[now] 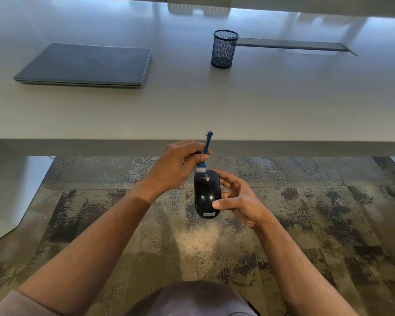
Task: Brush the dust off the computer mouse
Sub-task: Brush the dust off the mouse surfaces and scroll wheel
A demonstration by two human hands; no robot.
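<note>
A glossy black computer mouse (206, 194) is held in the air in front of the desk edge, above the carpet. My right hand (238, 199) grips it from the right side, thumb on its lower top near the label. My left hand (179, 166) pinches a small blue-handled brush (206, 151), handle pointing up and away. The brush's white bristles touch the front end of the mouse, just beside the scroll wheel.
The white desk (192, 106) spans the view ahead. On it lie a closed grey laptop (87, 65) at the left and a black mesh pen cup (224, 49) right of centre. A dark cable slot (294, 45) runs behind the cup. Patterned carpet (306, 213) lies below.
</note>
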